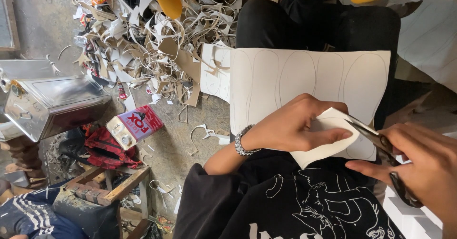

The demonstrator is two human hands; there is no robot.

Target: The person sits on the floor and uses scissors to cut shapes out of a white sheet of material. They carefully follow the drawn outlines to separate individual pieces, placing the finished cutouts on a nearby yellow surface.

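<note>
- Cutting with the dark-handled metal scissors [381, 146], my right hand [419, 165] sits at the lower right of the frame, fingers closed through the handles, blades biting into the sheet's edge.
- My left hand [297, 125], a silver chain bracelet [242, 141] on its wrist, pinches a curved flap of the white card sheet with pencilled oval outlines [309, 77]; thumb on top, the other fingers curled underneath.
- That sheet lies across my lap at centre frame, over my black trousers [314, 25].
- My black printed shirt [285, 201] fills the lower middle.
- At upper left, a heap of white and tan offcut strips [143, 34] covers the floor.
- At left stand a shiny metal box [52, 103] and, near it, a red and white tin can [134, 126], resting against red cloth.
</note>
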